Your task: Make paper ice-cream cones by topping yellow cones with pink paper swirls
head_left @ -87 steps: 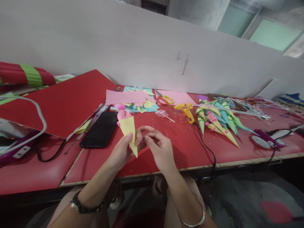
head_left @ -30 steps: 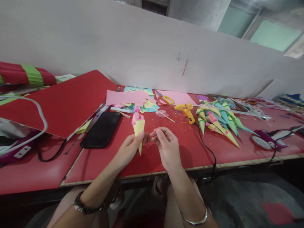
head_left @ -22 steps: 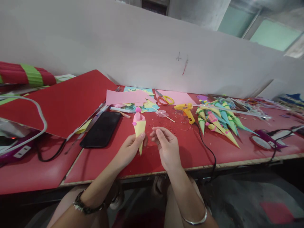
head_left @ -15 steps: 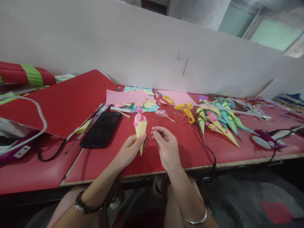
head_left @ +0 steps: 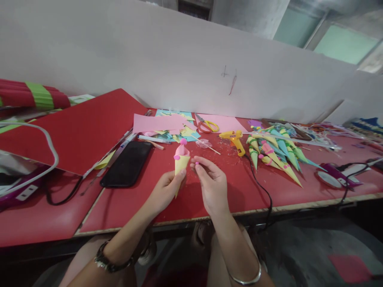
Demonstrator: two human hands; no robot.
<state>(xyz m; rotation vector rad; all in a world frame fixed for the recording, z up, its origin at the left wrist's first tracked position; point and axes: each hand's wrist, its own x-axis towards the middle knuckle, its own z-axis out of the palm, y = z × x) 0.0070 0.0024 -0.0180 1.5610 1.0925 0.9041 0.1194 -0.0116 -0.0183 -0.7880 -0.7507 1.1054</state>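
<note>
My left hand [head_left: 167, 184] is closed around a yellow paper cone [head_left: 181, 162], held upright with its point down. Pink paper fills the cone's mouth; a bright pink ball [head_left: 183, 142] tops it and a pink dot [head_left: 176, 157] sits on its left rim. Just right of the cone, my right hand [head_left: 211, 181] pinches a small pink dot [head_left: 196, 163] between thumb and forefinger. The two hands are apart, above the red table [head_left: 134, 207].
A black phone [head_left: 127, 163] lies to the left. Behind are pink paper [head_left: 161, 122], scissors [head_left: 208, 125] and a wrapped lollipop [head_left: 205, 143]. A yellow glue gun [head_left: 235, 141] with a black cord stands right, beside a pile of paper cones [head_left: 277, 147].
The cone has shifted slightly right and tilted a little, closer to my right hand. The small pink dot in my right fingertips now shows. Things on the table have stayed put.
</note>
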